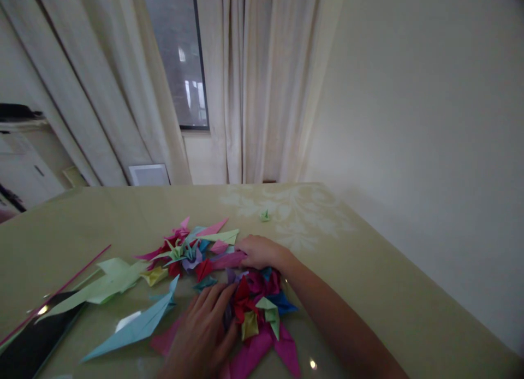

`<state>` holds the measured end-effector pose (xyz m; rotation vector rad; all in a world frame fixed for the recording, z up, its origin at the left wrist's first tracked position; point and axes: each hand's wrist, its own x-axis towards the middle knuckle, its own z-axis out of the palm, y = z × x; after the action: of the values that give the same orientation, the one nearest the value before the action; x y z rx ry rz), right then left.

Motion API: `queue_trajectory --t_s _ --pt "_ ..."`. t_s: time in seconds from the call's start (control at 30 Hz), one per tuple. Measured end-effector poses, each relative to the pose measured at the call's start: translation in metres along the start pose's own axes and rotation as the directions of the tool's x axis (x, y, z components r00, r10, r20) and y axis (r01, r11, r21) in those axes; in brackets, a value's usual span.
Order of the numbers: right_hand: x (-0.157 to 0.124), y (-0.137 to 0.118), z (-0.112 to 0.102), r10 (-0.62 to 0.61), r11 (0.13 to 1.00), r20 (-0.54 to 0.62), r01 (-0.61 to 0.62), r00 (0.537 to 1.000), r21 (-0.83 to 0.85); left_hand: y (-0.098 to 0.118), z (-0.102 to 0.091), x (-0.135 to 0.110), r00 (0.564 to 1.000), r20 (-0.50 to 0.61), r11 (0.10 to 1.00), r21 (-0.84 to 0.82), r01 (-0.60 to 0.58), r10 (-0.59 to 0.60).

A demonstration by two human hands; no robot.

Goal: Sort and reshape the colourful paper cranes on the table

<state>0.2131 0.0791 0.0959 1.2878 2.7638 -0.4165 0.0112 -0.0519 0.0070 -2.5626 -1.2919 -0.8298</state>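
Observation:
Folded-paper origami pieces lie in two heaps on the table. My right hand (261, 252) reaches between them, its fingers closed at the end of a pink folded paper piece (227, 260); its fingertips are partly hidden. My left hand (207, 324) rests against the near heap, fingers stretched and thumb apart, holding nothing I can see. Beside it are a red origami piece (242, 300), a green one (270, 313), a yellow one (250, 325) and large magenta ones (257, 351). The far heap includes a small green paper crane (177, 252) and a red piece (203, 270).
A light-blue paper piece (141, 325) and a large pale-green one (112, 280) lie left on the table (347, 248). Further left are a thin pink stick (77, 275) and a dark flat object (45, 330). A tiny green crane (265, 215) sits farther back. A wall (429, 122) stands right.

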Motion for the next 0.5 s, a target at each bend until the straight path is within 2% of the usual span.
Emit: queue_trajectory --t_s 0.17,0.3,0.4,0.5 --pt "-0.027 0.008 -0.041 -0.045 0.998 -0.121 0.051 0.992 0.047 -0.005 0.001 -0.004 1.0 0.02 1.0 -0.02 -0.012 0.012" --pt "-0.051 0.007 -0.067 -0.085 0.978 -0.271 0.132 0.959 0.163 -0.003 -0.001 -0.003 1.0 0.008 0.999 -0.051 0.007 -0.006" --pt "-0.053 0.0 -0.07 -0.106 0.921 -0.384 0.236 0.917 0.309 -0.001 -0.004 -0.001 1.0 0.013 0.998 -0.062 0.009 -0.009" --pt "-0.039 -0.012 -0.058 -0.132 0.807 -0.449 0.359 0.884 0.469 -0.002 -0.005 -0.001 0.999 0.031 0.998 -0.066 0.01 -0.008"
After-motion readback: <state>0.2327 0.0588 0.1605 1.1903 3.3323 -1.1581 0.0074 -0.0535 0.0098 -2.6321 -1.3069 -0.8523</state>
